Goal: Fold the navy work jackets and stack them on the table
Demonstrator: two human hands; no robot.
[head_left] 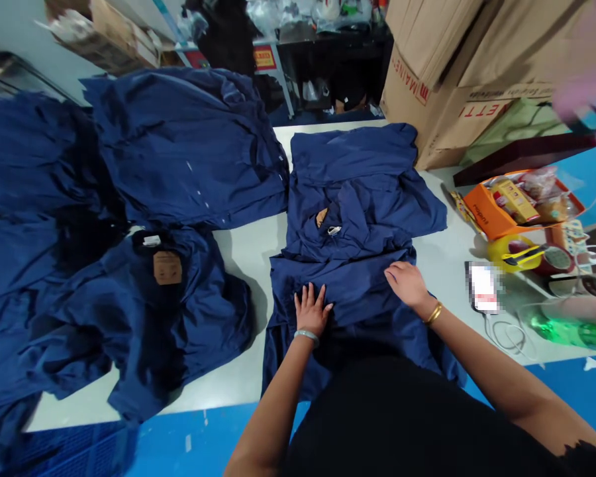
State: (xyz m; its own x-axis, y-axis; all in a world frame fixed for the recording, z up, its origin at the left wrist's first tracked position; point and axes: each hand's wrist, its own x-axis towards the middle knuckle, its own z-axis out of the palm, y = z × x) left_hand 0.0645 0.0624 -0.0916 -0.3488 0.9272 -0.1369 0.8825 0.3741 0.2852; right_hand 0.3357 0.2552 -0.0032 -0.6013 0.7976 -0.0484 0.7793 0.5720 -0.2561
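A navy blue jacket or shirt lies partly folded on the white table in front of me. Its collar area, with a brown tag and a small white label, faces up near the middle. My left hand rests flat on the lower part of the cloth, fingers spread. To the right, my right hand lies on the same cloth near its side edge, its fingers stretched out and close together. Neither hand grips the fabric. The garment's lower end spreads toward my body and is partly hidden by it.
More navy garments lie in a flat pile and a loose heap on the left. Cardboard boxes stand at the back right. Along the right side are an orange box, a yellow bowl, a phone with cable, and a green bottle.
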